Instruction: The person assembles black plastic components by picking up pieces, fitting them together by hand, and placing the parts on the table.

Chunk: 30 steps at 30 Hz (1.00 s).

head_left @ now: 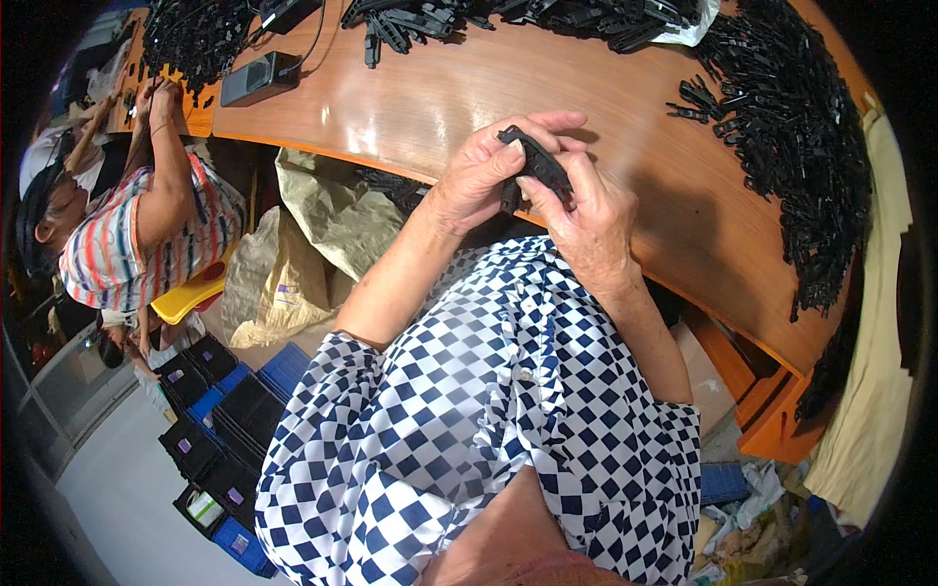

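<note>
Between my two hands, just above the near edge of the wooden table (430, 107), is a small black plastic part (540, 164). It is elongated and slightly curved, and my fingers cover some of it. My left hand (479, 171) pinches its left end, thumb on top. On the other side my right hand (591, 210) grips it, thumb and fingers closed around the lower right. A large heap of similar black plastic parts (791, 137) covers the right side of the table. More black parts (420, 21) lie along the far edge.
A black box-shaped device (260, 80) with a cable sits at the table's left. A person in a striped top (156, 220) works at the left. Sacks (332, 210) hang below the table edge; black and blue crates (234, 420) stand on the floor, lower left.
</note>
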Each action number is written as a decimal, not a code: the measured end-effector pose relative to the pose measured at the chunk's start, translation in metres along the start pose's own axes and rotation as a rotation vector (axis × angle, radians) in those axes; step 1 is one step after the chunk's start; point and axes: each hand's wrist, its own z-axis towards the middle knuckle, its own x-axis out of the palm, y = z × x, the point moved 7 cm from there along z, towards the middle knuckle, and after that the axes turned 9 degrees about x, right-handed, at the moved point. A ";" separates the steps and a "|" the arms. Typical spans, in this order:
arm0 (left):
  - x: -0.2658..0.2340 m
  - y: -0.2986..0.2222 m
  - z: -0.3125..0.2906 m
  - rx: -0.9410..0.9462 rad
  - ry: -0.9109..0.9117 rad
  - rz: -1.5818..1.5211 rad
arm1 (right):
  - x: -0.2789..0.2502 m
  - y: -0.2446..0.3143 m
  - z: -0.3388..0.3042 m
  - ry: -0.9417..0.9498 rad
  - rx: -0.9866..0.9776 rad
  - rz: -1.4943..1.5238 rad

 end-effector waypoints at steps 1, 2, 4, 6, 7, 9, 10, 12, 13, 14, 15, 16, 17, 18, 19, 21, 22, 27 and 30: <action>0.001 0.000 0.000 -0.021 -0.028 0.015 | -0.003 0.004 0.001 -0.017 -0.050 -0.031; 0.000 0.001 0.000 -0.042 -0.056 0.030 | -0.006 0.008 0.001 -0.035 -0.100 -0.062; -0.004 0.004 -0.003 -0.037 -0.017 0.048 | -0.009 0.012 0.001 -0.032 -0.118 -0.103; -0.006 0.004 -0.004 -0.033 0.023 0.067 | -0.009 0.013 0.000 -0.030 -0.135 -0.143; -0.006 0.005 -0.004 -0.033 0.047 0.081 | -0.008 0.014 0.000 -0.037 -0.146 -0.144; -0.006 0.005 -0.004 -0.034 0.071 0.093 | -0.008 0.015 0.000 -0.043 -0.156 -0.146; -0.006 0.004 -0.005 -0.035 0.082 0.096 | -0.009 0.016 0.000 -0.046 -0.160 -0.149; -0.005 0.003 -0.005 -0.036 0.093 0.097 | -0.010 0.017 0.000 -0.048 -0.164 -0.153; -0.004 0.002 -0.006 -0.039 0.081 0.102 | -0.009 0.016 0.000 -0.036 -0.166 -0.142; -0.004 0.001 -0.006 -0.041 0.068 0.106 | -0.009 0.016 0.000 -0.023 -0.167 -0.132; -0.004 0.002 -0.007 -0.041 0.068 0.105 | -0.008 0.016 0.000 -0.022 -0.167 -0.132; -0.003 0.000 -0.007 -0.002 0.070 0.096 | -0.008 0.017 -0.001 -0.007 -0.177 -0.078; -0.002 -0.001 -0.007 0.038 0.073 0.086 | -0.007 0.018 -0.001 0.008 -0.188 -0.024; -0.002 0.000 -0.008 0.040 0.069 0.087 | -0.006 0.018 -0.001 0.012 -0.189 -0.023; -0.002 0.001 -0.008 0.050 0.049 0.077 | -0.004 0.016 -0.002 0.012 -0.176 -0.026; -0.002 0.001 -0.010 0.060 0.031 0.067 | -0.003 0.016 -0.002 0.011 -0.161 -0.029; -0.004 0.002 -0.010 0.044 0.006 0.046 | -0.002 0.014 -0.002 0.029 -0.098 0.003; -0.003 -0.003 -0.008 0.027 -0.046 0.069 | 0.005 0.000 -0.004 0.107 0.145 0.251; -0.005 -0.001 -0.011 -0.031 -0.100 0.191 | 0.000 0.000 -0.004 0.099 0.099 0.209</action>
